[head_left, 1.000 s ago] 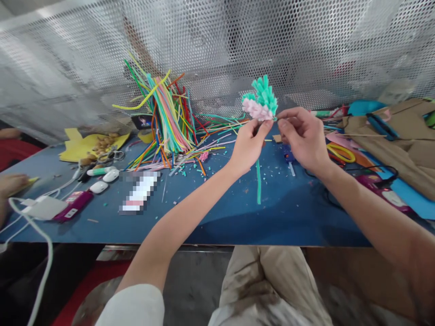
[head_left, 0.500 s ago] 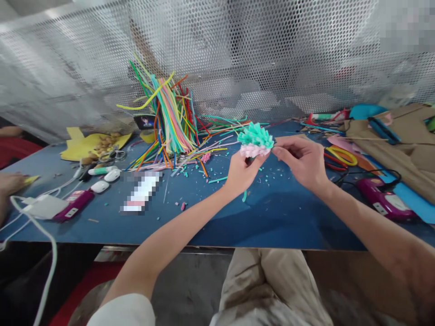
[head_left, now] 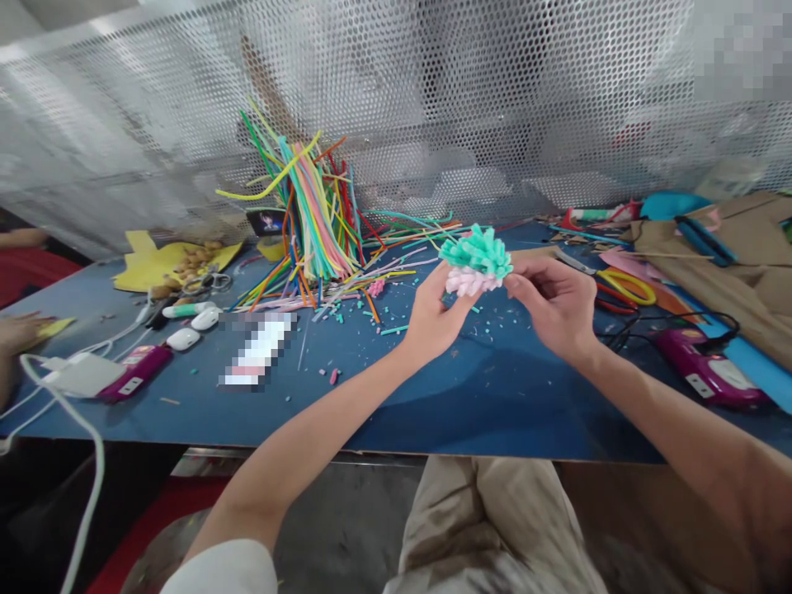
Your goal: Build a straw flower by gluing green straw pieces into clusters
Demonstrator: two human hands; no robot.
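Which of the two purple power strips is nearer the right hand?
The power strip on the right, with a black plug in it; the other strip, far left, has a white charger against it.

Left hand (head_left: 434,318), fingertips behind fuzzy piece (head_left: 476,254)

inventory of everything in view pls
fuzzy piece: one, green and pink, right of centre
fuzzy stems: many, mixed colours, left of centre
cut bits: many, mostly green and pink, near centre
scissors: at least two, one yellow-handled right, one dark left
power strips: two, purple, far left and right
adapter: one, white, far left
rounded items: two, white, left
sheet: one, yellow, back left
lumps: several, brown, on it
cardboard: count unclear, brown, right
table: one, blue, centre
mesh: one, grey, behind
co-worker's hand: one, far left edge
left hand: one, bare, holding fuzzy piece
right hand: one, bare, beside it
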